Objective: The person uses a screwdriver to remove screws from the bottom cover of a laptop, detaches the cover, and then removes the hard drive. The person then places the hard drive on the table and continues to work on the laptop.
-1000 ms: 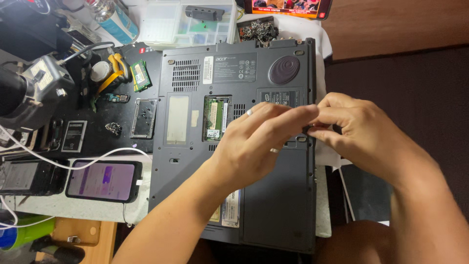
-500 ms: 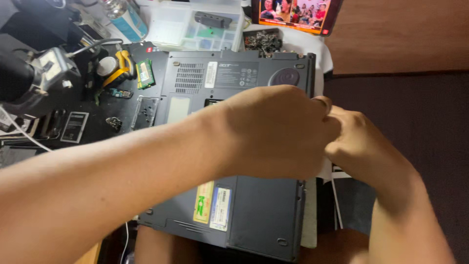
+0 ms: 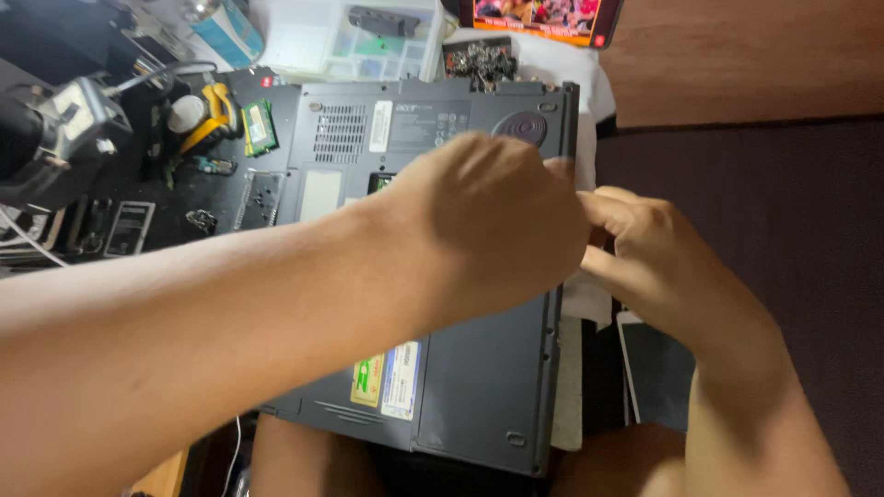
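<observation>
Upturned grey laptop (image 3: 479, 387) lying bottom-up at scene centre, on a cluttered workbench. Left hand (image 3: 483, 230) curled over its right edge, meeting right hand (image 3: 645, 258), fingers pinched together there; whether anything is held, cannot tell. Likely heavy, stiff, with fragile exposed boards; best gripped by both long edges. Green memory module (image 3: 260, 127) far left.

Warm overhead light is brightening the blurred left forearm (image 3: 212, 322); beyond the grip, the cluttered table (image 3: 166, 198) is lying dimmer.

Upturned laptop (image 3: 479, 387) on cluttered workbench (image 3: 175, 198)
</observation>
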`<state>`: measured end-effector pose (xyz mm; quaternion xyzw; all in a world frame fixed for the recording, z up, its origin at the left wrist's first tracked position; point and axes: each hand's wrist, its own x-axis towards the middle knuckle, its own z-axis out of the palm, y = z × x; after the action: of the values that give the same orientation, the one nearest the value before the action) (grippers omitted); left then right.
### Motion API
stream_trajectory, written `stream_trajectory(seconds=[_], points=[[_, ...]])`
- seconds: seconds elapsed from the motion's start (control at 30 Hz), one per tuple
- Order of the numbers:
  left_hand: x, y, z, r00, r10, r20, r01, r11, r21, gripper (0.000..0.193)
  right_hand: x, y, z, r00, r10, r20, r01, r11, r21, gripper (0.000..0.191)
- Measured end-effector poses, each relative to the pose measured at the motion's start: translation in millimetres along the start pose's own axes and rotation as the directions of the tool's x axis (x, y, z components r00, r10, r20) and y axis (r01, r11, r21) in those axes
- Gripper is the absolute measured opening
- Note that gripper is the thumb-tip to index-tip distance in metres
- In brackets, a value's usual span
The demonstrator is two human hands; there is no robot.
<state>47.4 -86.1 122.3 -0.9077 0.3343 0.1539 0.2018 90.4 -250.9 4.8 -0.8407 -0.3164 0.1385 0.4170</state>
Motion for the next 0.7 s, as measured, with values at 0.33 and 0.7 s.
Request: stream_trajectory(seconds=[0.33,0.7], points=[[-6,-9,-7,0.974,0.05,0.222,-0.026,0.994,-0.107,0.015,0,0,-2,0.989,0.135,-0.06,-0.136,0.991,-0.005,0.025],[0,-9,12,0.999,-0.016,0.046,0.026,0.975,-0.221,0.017,3,1,-4,0.954,0.013,-0.3,-0.029,0.998,-0.05,0.023]])
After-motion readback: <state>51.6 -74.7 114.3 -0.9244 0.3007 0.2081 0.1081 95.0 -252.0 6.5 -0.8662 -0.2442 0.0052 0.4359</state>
